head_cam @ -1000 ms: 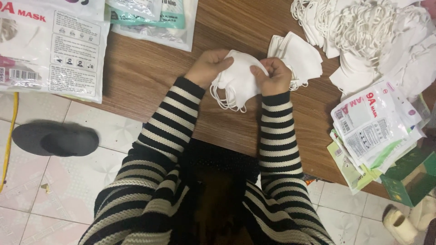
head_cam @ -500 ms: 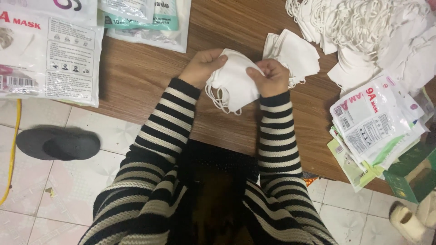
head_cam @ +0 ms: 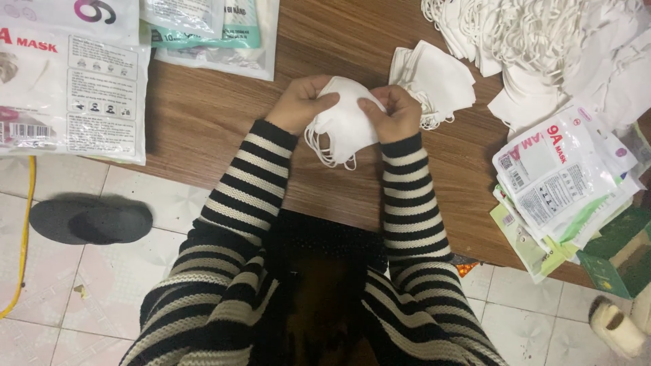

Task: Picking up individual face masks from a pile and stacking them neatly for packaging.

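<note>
Both hands, left hand (head_cam: pixel 302 105) and right hand (head_cam: pixel 393 114), have fingers pinched on a white mask (head_cam: pixel 346 122) above the worktop (head_cam: pixel 203 115) near its front edge. Bare wood sits left of them, a mask stack (head_cam: pixel 437 78) just right. Ear loops partly hidden.

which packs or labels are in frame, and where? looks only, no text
Large white bag: table's left edge, flat, red and grey print.
Clear pouches: top centre, teal and white, overlapping.
Stack of white pouches: right edge, fanned, green trim.
Green box: lower right, by the stack.
</note>
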